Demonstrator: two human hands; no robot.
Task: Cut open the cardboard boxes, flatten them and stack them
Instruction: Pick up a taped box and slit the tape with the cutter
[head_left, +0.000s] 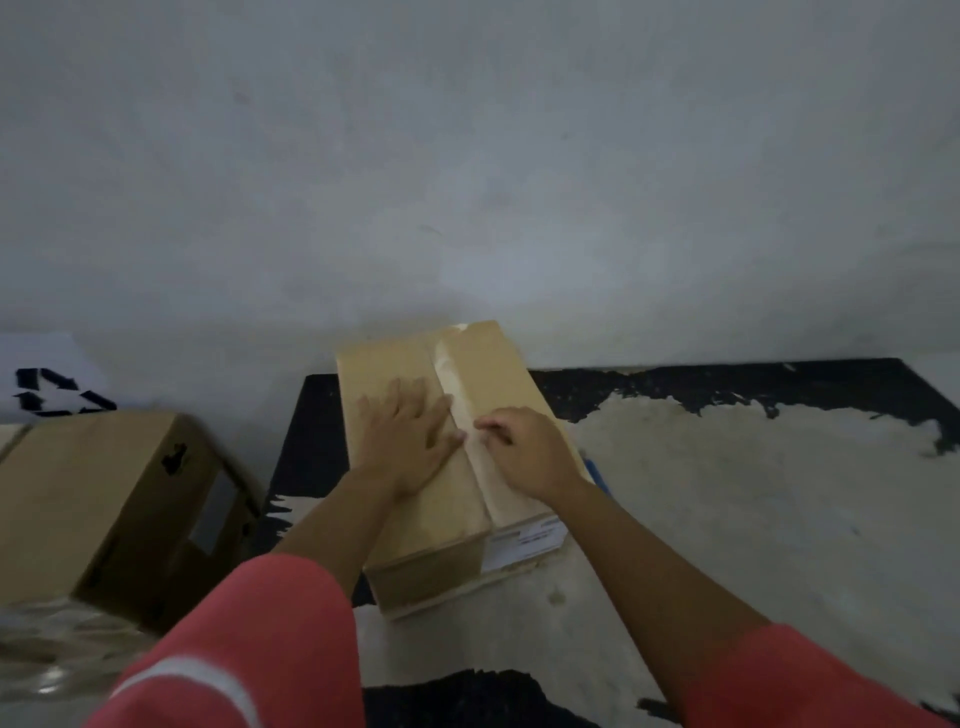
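The closed cardboard box (493, 364) lies just below the middle of the view on a worn surface (727, 493) of black and pale patches, its long axis running from about 7 o'clock to 1 o'clock. A pale tape strip (451, 378) runs along the seam between the two top flaps. A white label (524, 543) sits on the near end face toward 5 o'clock. The left hand (405, 436) rests flat on the left flap, fingers straight and spread, pointing to 12 o'clock and holding nothing. The right hand (530, 452) is just beside it at 3 o'clock, over the seam. Its fingers are curled and thumb and fingertips meet on the tape strip; the frame is soft here, so it seems to pinch the tape rather than merely touch it. Both forearms come up from red sleeves (249, 639) at 6 o'clock. A small blue object (597, 475) shows at the box's right edge, too little of it visible to name. At 9 o'clock, well apart, stands a second cardboard box (93, 493) with a cut-out handle hole. Above it, at 10 o'clock, is a black recycling mark (57, 392) on white. A grey wall (467, 156) fills the upper half.
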